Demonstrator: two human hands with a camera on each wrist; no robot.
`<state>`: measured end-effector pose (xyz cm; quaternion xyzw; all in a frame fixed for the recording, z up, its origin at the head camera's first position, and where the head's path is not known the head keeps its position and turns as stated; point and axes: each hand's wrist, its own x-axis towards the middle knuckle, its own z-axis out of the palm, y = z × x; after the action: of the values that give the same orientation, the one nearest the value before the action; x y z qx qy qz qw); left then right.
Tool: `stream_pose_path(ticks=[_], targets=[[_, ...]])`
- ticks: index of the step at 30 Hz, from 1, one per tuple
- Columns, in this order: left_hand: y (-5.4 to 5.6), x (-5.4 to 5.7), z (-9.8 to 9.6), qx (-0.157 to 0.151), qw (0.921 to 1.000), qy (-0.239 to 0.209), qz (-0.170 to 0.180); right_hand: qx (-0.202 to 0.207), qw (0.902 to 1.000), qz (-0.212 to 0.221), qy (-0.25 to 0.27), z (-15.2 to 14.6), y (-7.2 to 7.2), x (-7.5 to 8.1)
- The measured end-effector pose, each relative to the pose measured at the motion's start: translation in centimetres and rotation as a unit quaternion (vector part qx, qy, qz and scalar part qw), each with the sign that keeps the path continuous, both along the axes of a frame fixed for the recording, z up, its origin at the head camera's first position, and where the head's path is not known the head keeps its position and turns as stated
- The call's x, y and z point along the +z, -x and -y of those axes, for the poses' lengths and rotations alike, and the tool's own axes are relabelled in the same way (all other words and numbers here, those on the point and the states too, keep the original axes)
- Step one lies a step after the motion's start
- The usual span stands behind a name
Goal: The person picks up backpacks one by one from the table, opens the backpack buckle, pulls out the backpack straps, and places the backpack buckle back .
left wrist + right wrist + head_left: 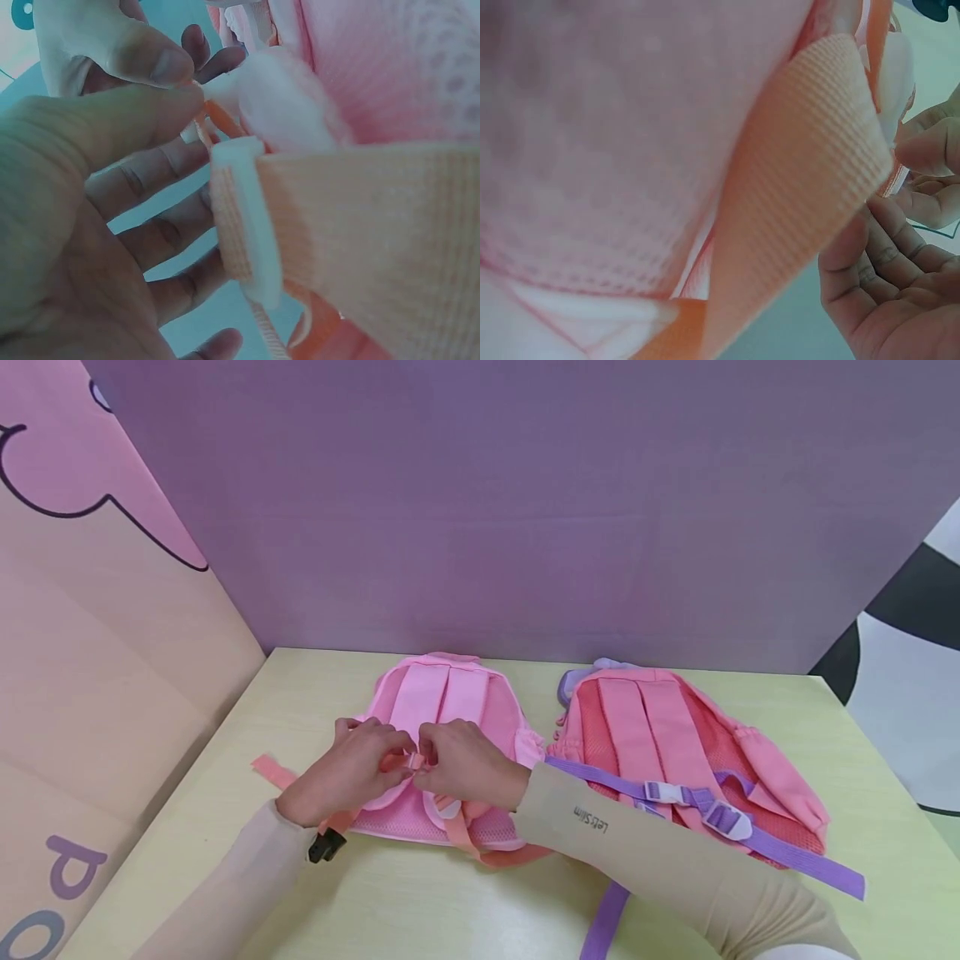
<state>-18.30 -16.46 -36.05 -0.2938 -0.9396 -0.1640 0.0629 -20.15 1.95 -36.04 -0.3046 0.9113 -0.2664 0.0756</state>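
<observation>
Pinching orange strap (392, 763) and white adjuster (413, 761) over pink backpack (457, 697) with left hand (360, 772) and right hand (472, 764); best to keep strap flat, untwisted.

Backpack (498, 714): pink, laid strap-side up on the table (450, 914).
Orange strap (393, 763): pinched at a small white buckle (414, 761).
</observation>
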Motion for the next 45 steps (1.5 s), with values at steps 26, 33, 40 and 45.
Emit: stream_pose_path(ticks=[26, 33, 40, 45], targets=[[0.08, 0.07, 0.19, 0.006, 0.9997, 0.023, -0.002, 0.076, 0.9943, -0.036, 0.065, -0.25, 0.48, -0.07], [0.15, -0.03, 0.39, 0.002, 0.9999, 0.010, -0.008, 0.069, 0.9949, -0.050, 0.054, -0.21, 0.46, -0.13], [0.23, -0.07, 0.51, 0.000, 1.0000, 0.001, -0.006, 0.057, 0.9955, -0.063, 0.040, -0.57, 0.37, -0.10], [0.28, -0.12, 0.47, -0.005, 1.0000, 0.001, 0.000, 0.056, 0.9964, -0.050, 0.038, -0.71, 0.38, -0.21]])
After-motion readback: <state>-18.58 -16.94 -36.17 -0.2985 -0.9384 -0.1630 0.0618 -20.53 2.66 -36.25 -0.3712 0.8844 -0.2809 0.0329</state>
